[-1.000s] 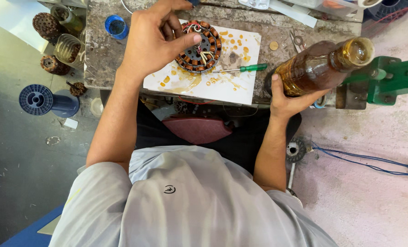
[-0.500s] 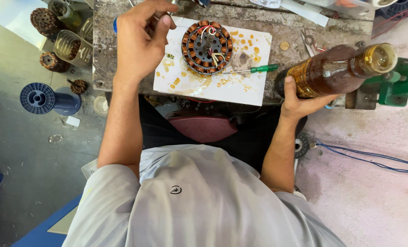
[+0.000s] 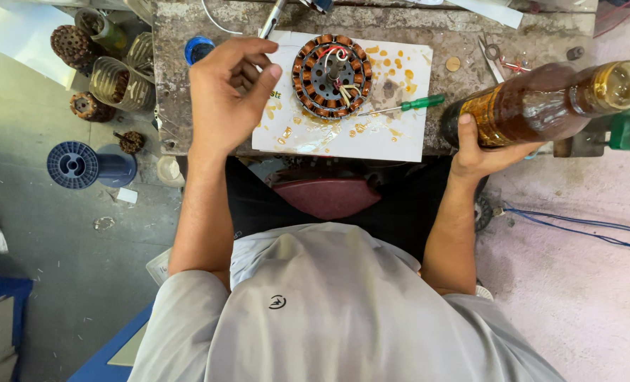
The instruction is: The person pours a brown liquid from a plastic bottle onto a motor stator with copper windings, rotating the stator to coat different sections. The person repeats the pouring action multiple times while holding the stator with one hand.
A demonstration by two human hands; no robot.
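On counter (image 3: 188, 106): right hand (image 3: 481, 145) grips amber glass bottle (image 3: 541, 106) low on body, likely heavy, slippery; left hand (image 3: 226, 95) loosely curled, empty, beside wound stator (image 3: 331, 76).

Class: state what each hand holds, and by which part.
Right hand grips the amber bottle around its lower body, near the base. Left hand holds nothing visible.

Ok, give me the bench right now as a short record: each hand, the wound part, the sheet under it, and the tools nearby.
left hand: raised above the sheet's left edge, fingers curled, holding nothing visible
right hand: gripping the amber bottle, which is tilted with an open mouth
stator: round, copper-wound, lying flat on the sheet with loose wire leads at its centre
white sheet: spotted with amber drops
green-handled screwdriver: lying on the sheet, right of the stator
scissors: on the bench top
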